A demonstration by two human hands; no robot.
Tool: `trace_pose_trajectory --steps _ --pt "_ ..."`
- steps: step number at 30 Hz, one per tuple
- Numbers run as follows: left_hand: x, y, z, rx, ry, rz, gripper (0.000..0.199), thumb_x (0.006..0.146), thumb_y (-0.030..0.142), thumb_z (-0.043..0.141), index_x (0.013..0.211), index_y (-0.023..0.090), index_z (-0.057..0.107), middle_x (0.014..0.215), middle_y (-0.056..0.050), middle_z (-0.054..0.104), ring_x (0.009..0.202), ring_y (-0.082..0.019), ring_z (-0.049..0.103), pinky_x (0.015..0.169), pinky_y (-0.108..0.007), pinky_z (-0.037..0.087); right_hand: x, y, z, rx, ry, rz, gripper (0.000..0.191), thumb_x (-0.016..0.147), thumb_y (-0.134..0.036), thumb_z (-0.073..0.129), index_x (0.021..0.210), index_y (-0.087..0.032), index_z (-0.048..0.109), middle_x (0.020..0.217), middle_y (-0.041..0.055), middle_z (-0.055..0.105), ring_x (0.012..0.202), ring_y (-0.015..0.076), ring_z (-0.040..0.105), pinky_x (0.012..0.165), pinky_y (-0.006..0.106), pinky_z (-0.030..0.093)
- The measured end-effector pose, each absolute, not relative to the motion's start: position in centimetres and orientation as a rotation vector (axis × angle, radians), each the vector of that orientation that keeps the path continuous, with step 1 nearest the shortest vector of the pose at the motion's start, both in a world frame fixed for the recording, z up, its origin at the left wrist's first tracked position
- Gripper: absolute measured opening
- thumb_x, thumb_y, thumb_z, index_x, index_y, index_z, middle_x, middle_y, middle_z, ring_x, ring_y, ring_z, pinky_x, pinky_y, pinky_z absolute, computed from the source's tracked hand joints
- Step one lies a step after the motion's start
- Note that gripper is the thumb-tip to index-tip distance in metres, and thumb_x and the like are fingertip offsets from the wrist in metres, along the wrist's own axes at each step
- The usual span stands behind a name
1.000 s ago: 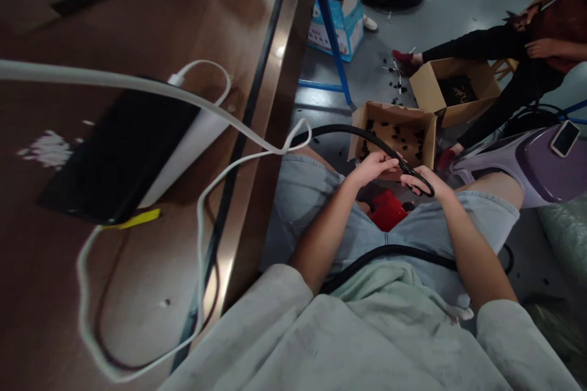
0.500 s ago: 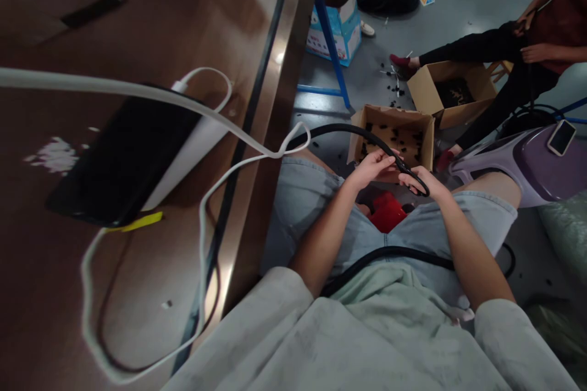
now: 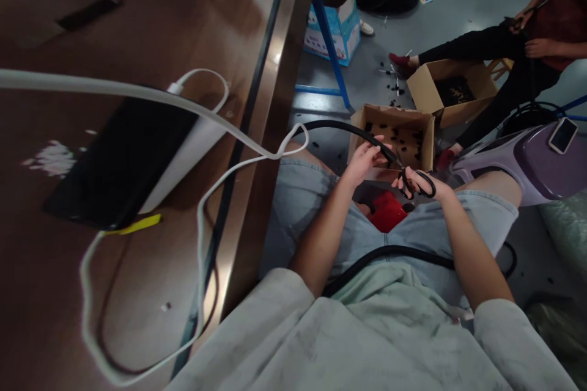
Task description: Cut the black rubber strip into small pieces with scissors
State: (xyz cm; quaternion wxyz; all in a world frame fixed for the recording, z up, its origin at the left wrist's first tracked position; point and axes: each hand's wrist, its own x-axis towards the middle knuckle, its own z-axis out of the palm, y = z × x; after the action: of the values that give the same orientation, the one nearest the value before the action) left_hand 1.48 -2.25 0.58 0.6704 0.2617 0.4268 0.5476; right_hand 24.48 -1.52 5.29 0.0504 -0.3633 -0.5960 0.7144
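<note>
In my right hand (image 3: 424, 183) is a pair of black-handled scissors (image 3: 406, 183), with their handles spread apart. Their blades point up and left toward the end of a thick black hose or cord (image 3: 337, 126). My left hand (image 3: 363, 162) grips that cord near its end, thumb and fingers closed round it. Both hands are over the near side of an open cardboard box (image 3: 391, 111) that has small black pieces scattered inside. Another stretch of black cord (image 3: 394, 250) lies across my lap. Whether the blades touch the cord is hard to make out.
To the left runs a brown table (image 3: 151, 317) with white cables (image 3: 202, 208), a dark phone-like slab (image 3: 119, 159) and white bits. A second cardboard box (image 3: 454, 88) sits by a seated co-worker (image 3: 548, 43). A purple plastic stool (image 3: 527, 159) bears a phone (image 3: 562, 135). Something red (image 3: 387, 211) is between my legs.
The scissors' handles have spread from closed to open in my right hand. My left hand has shifted slightly left along with the cord.
</note>
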Motion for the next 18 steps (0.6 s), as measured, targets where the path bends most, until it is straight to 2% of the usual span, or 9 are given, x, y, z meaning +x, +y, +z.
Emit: trace_pose_trajectory --steps 2,8,13,18 --pt "1.6 -2.3 0.6 0.587 0.964 1.225 0.046 0.086 0.031 0.069 0.13 0.019 0.063 0.111 -0.007 0.079 0.098 -0.018 0.074 0.087 -0.031 0.056 24.4 -1.5 5.0 -1.112 -1.796 2.184 0.079 0.089 -0.092 0.036 0.083 -0.018 0.066 0.095 0.0082 0.075 0.057 0.0137 0.057 0.054 0.028 0.044" --pt "1.4 -2.2 0.6 0.552 0.925 1.229 0.045 0.083 0.026 0.066 0.126 0.018 0.065 0.107 -0.007 0.08 0.096 -0.018 0.074 0.084 -0.029 0.056 24.4 -1.7 5.1 -1.14 -1.852 2.154 0.079 0.094 -0.088 0.03 0.077 -0.018 0.063 0.081 0.0072 0.074 0.055 0.0128 0.058 0.055 0.026 0.046" --pt "1.6 -2.4 0.7 0.57 0.901 1.252 0.048 0.081 0.033 0.08 0.125 0.02 0.066 0.116 -0.007 0.078 0.106 -0.018 0.073 0.094 -0.032 0.054 23.9 -1.8 6.8 -1.25 -2.042 1.907 0.075 0.091 -0.087 0.04 0.074 -0.018 0.061 0.064 0.0037 0.065 0.051 0.013 0.055 0.053 0.026 0.043" --pt "2.2 -2.5 0.1 0.548 0.865 1.298 0.05 0.073 0.03 0.09 0.117 0.021 0.069 0.118 -0.006 0.076 0.111 -0.019 0.071 0.104 -0.035 0.051 23.4 -1.9 7.0 -1.335 -2.014 1.825 0.07 0.09 -0.084 0.047 0.076 -0.017 0.062 0.065 0.0025 0.061 0.05 0.0125 0.053 0.051 0.026 0.041"
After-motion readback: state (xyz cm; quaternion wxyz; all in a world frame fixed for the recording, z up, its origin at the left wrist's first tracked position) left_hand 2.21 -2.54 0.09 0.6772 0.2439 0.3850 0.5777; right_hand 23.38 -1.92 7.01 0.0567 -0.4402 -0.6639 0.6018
